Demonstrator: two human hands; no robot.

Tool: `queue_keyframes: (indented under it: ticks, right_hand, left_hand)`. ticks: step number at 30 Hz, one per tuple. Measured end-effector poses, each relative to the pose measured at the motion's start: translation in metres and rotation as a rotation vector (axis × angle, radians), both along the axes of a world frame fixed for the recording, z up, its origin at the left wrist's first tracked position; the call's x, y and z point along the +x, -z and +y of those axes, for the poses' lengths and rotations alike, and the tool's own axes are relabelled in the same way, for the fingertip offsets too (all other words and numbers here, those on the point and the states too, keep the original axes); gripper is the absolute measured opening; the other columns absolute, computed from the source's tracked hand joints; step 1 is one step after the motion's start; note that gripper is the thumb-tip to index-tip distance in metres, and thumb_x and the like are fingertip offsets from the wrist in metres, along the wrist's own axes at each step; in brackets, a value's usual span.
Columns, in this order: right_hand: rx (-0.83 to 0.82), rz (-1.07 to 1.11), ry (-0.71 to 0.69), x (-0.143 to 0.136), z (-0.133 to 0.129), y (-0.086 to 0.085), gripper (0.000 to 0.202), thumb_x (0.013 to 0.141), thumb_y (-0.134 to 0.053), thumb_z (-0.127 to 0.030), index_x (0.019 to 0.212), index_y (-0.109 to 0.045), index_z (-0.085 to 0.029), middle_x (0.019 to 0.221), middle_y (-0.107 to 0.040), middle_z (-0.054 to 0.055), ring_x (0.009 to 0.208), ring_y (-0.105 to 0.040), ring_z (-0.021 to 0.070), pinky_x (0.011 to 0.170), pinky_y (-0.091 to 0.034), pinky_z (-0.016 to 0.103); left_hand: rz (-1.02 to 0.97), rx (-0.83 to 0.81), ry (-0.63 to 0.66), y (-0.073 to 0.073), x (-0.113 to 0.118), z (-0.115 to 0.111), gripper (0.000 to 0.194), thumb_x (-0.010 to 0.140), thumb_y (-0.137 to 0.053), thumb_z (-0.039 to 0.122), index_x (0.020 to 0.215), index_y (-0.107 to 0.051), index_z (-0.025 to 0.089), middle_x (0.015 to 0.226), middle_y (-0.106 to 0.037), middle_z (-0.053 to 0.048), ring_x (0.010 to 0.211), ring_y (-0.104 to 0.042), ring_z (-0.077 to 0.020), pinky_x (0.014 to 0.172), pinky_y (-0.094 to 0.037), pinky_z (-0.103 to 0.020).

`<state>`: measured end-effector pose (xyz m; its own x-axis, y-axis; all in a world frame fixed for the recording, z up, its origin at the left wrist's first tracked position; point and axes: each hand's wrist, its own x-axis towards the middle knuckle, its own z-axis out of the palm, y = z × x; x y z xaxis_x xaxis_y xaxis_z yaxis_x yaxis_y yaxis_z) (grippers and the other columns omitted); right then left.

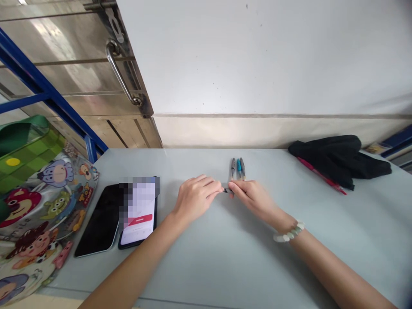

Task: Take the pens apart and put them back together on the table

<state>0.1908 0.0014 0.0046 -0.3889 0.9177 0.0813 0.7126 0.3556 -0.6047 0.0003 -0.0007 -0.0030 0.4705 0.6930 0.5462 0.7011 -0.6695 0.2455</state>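
Observation:
Over the middle of the table point(206, 266), my left hand point(197, 195) and my right hand point(257, 199) face each other with fingertips close together. Between them shows a short dark stretch of a pen point(226, 190); the rest is hidden by the fingers. Both hands are closed in a pinch on it, one from each side. Just beyond my right hand lie a grey-capped pen point(233, 167), a teal-capped pen point(238, 167) and another grey-capped pen point(243, 166), side by side, their near ends partly covered by that hand. A pale bead bracelet point(289, 233) circles my right wrist.
A phone with a lit screen point(140, 214) and a dark tablet point(99, 221) lie left of my left arm. A cartoon-printed bag point(41, 206) stands at the left edge. Black cloth point(334, 159) with a red strip lies back right. A white wall point(264, 64) rises behind.

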Motion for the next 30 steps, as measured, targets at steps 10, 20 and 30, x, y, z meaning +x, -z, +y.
queue_keyframes:
  ticks: [10, 20, 30]
  right_hand:
    - [0.041, 0.066, -0.027, 0.002, 0.002, -0.002, 0.014, 0.087, -0.049, -0.036, 0.094, -0.048, -0.023, 0.080, -0.063, -0.001, 0.061, -0.052, 0.0124, 0.058, -0.038, 0.024]
    - [0.075, -0.170, -0.030, 0.006, -0.003, -0.015, 0.030, 0.093, -0.035, -0.044, 0.090, -0.058, -0.025, 0.069, -0.063, -0.001, 0.058, -0.055, 0.0141, 0.054, -0.032, 0.024]
    - [0.094, -0.146, 0.087, -0.001, -0.009, -0.021, 0.036, 0.092, -0.035, -0.044, 0.077, -0.060, -0.023, 0.054, -0.055, -0.002, 0.047, -0.048, 0.0116, 0.049, -0.029, 0.023]
  left_hand:
    - [-0.021, -0.043, -0.060, -0.002, -0.002, 0.002, 0.015, 0.088, -0.052, 0.023, 0.074, -0.058, 0.022, 0.072, -0.065, 0.004, 0.068, -0.057, -0.0110, 0.060, -0.036, -0.023]
    - [-0.065, -0.041, -0.019, -0.001, -0.001, 0.000, 0.011, 0.085, -0.057, 0.026, 0.075, -0.058, 0.023, 0.075, -0.069, 0.006, 0.066, -0.058, -0.0110, 0.062, -0.037, -0.023]
    - [-0.087, -0.004, -0.069, -0.003, 0.000, -0.001, 0.011, 0.082, -0.062, 0.030, 0.074, -0.060, 0.023, 0.077, -0.071, 0.006, 0.065, -0.058, -0.0112, 0.059, -0.037, -0.023]
